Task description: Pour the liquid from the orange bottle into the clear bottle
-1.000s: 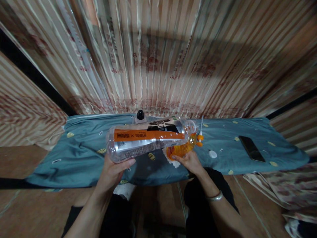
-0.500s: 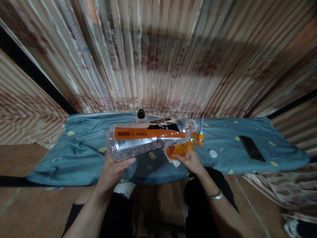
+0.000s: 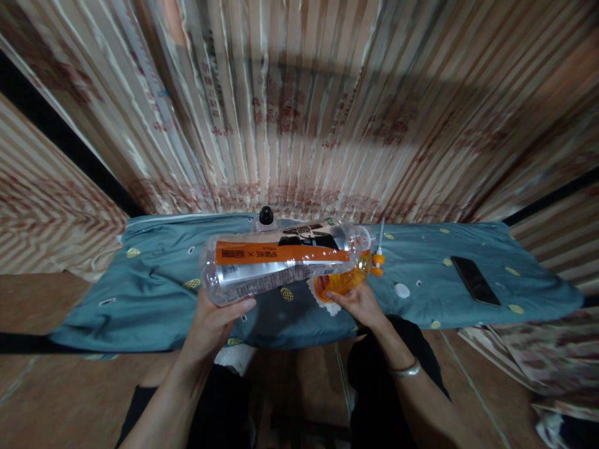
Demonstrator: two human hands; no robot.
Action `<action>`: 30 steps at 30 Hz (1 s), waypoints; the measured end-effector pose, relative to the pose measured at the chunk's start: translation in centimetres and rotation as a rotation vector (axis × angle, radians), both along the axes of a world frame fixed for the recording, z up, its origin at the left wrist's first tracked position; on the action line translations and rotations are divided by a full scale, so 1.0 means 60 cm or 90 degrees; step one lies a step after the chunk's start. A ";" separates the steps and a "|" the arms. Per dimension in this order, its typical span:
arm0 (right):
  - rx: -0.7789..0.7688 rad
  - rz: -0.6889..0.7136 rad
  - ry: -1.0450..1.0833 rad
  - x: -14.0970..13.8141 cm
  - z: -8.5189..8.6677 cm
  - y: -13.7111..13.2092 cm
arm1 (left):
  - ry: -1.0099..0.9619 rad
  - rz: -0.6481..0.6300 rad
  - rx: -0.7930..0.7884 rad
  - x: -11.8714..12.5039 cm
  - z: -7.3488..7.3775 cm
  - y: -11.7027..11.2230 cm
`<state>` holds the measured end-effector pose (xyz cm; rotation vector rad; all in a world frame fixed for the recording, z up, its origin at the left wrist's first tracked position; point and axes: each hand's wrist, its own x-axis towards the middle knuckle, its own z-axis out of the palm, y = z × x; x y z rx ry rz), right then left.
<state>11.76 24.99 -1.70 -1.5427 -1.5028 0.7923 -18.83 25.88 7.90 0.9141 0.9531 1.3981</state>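
Observation:
My left hand (image 3: 224, 315) grips the base end of a large clear plastic drink bottle (image 3: 281, 252) with an orange and silver label. The bottle lies almost level in the air, its neck toward the right and slightly higher. Below that neck, my right hand (image 3: 358, 302) is closed round a smaller bottle (image 3: 344, 280) of orange-yellow colour, tilted to the right. The mouths of both bottles come close together; whether they touch I cannot tell. An orange pump top (image 3: 377, 265) with a pale tube lies just right of them. A white scalloped piece (image 3: 331, 308) shows under the smaller bottle.
A teal patterned cloth (image 3: 154, 293) covers the narrow table. On it are a black phone (image 3: 475, 280) at right, a white round cap (image 3: 402, 290), and a clear container with a black top (image 3: 266, 216) at the back. A pleated curtain (image 3: 299, 125) hangs behind.
Almost nothing differs. The large bottle is very slightly shifted to the left, and both hands keep their hold.

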 end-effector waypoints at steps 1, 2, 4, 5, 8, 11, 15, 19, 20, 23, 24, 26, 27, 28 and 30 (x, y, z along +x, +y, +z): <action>-0.001 0.001 0.002 0.000 0.000 0.000 | -0.003 0.001 0.005 0.000 0.000 0.000; -0.002 0.003 0.005 0.000 0.001 0.001 | -0.005 0.000 0.007 0.000 0.000 0.000; -0.004 0.009 0.012 0.000 0.002 0.001 | -0.003 0.002 0.008 0.001 0.001 0.000; -0.006 0.010 0.016 0.000 0.003 0.002 | 0.000 0.002 0.006 0.001 0.002 0.000; -0.007 0.017 0.025 0.000 0.005 0.001 | 0.001 -0.003 0.006 0.002 0.004 0.000; -0.003 0.028 0.023 0.001 0.004 0.001 | -0.006 -0.005 0.013 0.002 0.004 0.000; -0.006 0.010 0.009 0.001 0.000 0.001 | 0.002 0.000 0.000 0.002 0.004 -0.001; 0.006 0.012 0.013 0.000 0.000 0.001 | 0.005 0.008 -0.009 0.003 0.006 -0.003; 0.006 0.014 0.014 0.000 0.001 0.001 | 0.006 0.009 -0.009 0.003 0.006 -0.003; 0.002 0.019 0.013 0.000 0.002 0.001 | 0.006 0.007 -0.001 0.004 0.004 -0.002; 0.002 0.018 0.010 0.001 0.002 0.000 | 0.006 0.007 0.002 0.004 0.003 -0.002; 0.006 0.010 0.003 0.001 0.001 0.000 | 0.007 0.009 0.003 0.003 0.002 -0.002; 0.006 0.011 0.001 0.002 0.000 0.001 | 0.010 0.011 0.000 0.003 0.002 -0.002; 0.006 0.015 0.000 0.002 -0.001 0.001 | 0.012 0.013 -0.002 0.003 0.002 -0.003; 0.004 0.025 -0.003 0.003 -0.002 0.002 | 0.018 0.015 -0.006 0.002 0.002 -0.003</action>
